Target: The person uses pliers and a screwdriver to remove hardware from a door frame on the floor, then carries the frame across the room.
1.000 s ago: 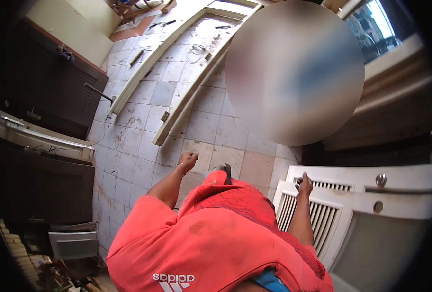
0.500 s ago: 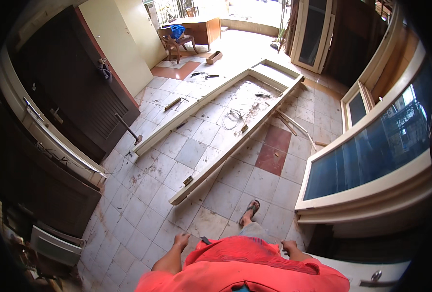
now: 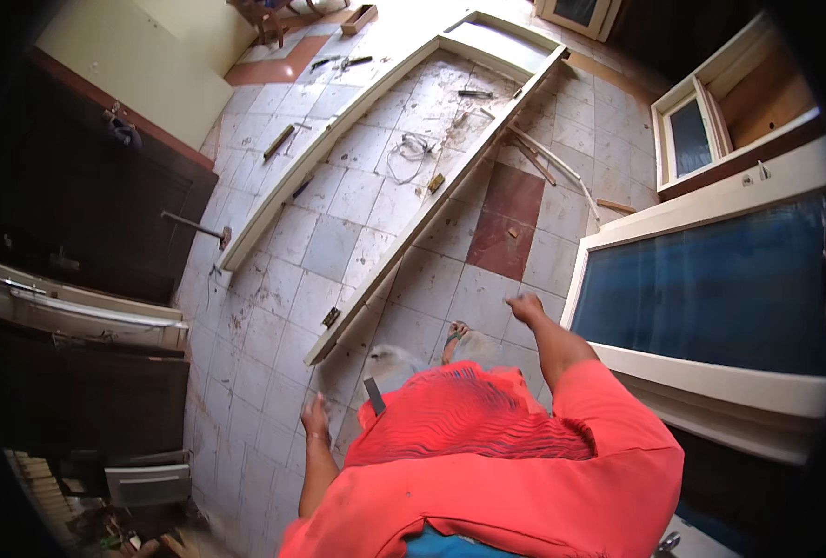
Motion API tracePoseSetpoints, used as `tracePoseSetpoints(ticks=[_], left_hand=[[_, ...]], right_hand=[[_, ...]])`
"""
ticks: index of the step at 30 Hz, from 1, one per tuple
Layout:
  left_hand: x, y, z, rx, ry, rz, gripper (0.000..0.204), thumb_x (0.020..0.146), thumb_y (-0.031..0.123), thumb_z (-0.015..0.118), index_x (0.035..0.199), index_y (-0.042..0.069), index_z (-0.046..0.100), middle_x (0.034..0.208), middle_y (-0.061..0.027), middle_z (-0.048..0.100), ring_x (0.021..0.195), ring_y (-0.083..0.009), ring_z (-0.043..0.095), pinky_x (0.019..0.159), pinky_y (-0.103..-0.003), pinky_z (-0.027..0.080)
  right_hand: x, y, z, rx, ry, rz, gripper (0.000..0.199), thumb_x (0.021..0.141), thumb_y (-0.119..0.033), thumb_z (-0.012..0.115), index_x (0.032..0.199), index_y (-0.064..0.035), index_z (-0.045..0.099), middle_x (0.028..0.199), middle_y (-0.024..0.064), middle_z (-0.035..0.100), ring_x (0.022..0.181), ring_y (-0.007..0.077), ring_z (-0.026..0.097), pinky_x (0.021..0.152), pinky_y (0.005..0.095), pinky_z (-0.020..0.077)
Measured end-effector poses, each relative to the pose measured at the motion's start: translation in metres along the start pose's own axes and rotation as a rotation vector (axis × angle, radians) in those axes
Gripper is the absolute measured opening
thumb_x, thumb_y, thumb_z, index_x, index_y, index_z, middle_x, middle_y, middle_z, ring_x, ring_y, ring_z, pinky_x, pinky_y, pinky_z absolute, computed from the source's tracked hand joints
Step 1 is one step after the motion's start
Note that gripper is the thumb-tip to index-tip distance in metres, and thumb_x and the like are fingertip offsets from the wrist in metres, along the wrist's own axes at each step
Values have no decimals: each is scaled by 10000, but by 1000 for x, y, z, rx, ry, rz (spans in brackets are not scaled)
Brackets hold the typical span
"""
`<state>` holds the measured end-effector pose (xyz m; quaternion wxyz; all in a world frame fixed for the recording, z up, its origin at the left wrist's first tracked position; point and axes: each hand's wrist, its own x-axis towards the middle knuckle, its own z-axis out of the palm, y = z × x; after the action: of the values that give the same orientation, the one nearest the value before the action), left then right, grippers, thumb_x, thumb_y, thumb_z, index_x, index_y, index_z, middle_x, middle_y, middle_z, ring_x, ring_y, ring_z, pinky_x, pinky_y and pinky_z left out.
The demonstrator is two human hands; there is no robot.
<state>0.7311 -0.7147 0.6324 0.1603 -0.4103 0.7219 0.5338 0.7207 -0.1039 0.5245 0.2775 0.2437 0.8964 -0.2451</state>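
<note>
Both of my hands hang free of anything. My left hand [image 3: 315, 416] is just below the near end of a cream wooden door frame [image 3: 390, 260], apart from it, with loose fingers and nothing in them. My right hand [image 3: 526, 307] reaches forward over the tiles beside the dark red floor patch [image 3: 504, 223], its fingers loosely bent and holding nothing. The frame lies flat on the floor. One brass hinge [image 3: 330, 317] sits near its close end and another hinge [image 3: 435, 183] farther up the same rail.
A hammer [image 3: 224, 238] rests by the frame's left leg. Coiled wire [image 3: 410, 153] and tools lie inside the frame. Thin wood strips [image 3: 562, 167] lie to its right. A cream panel with dark glass [image 3: 701, 270] stands at right, a dark door [image 3: 87, 177] at left.
I have moved forward and my view has tipped down, so the frame's near end is closer. My right arm has swung forward; my left hand has shifted slightly.
</note>
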Motion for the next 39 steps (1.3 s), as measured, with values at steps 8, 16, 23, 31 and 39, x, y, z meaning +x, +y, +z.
tracePoseSetpoints(ticks=[8, 16, 23, 31, 39], left_hand=[[12, 144, 113, 65, -240, 431, 277, 955, 251, 680, 1116, 25, 681, 1007, -33, 689, 897, -137, 645, 784, -288, 518], [117, 66, 99, 1, -19, -281, 349, 922, 369, 696, 1096, 67, 683, 898, -19, 675, 724, -168, 646, 602, -280, 510], [197, 119, 126, 8, -104, -212, 353, 923, 363, 689, 1091, 52, 681, 884, -18, 671, 686, -131, 630, 539, -283, 482], [285, 294, 222, 78, -181, -42, 388, 948, 357, 651, 1161, 33, 647, 989, -42, 679, 832, -157, 649, 666, -285, 496], [400, 428, 262, 136, -150, -152, 377, 956, 362, 625, 1161, 45, 629, 1010, -57, 673, 868, -175, 648, 689, -311, 505]], right_hand=[[127, -171, -153, 593, 83, -152, 501, 882, -451, 707, 1079, 10, 686, 993, 126, 730, 887, 204, 676, 802, 337, 522], [173, -73, -132, 203, 115, -37, 441, 864, -451, 717, 948, -19, 732, 857, 151, 712, 790, 243, 676, 722, 382, 524], [156, -29, -141, 331, -7, 563, 395, 876, -413, 716, 836, -20, 713, 609, 96, 583, 479, 215, 539, 451, 391, 445], [281, -156, -171, 496, 30, 272, 416, 863, -452, 730, 911, -39, 712, 706, 105, 644, 552, 208, 578, 514, 358, 480], [440, -258, -222, 448, -93, 290, 473, 829, -449, 741, 1023, -17, 734, 1041, 197, 724, 996, 295, 697, 884, 412, 532]])
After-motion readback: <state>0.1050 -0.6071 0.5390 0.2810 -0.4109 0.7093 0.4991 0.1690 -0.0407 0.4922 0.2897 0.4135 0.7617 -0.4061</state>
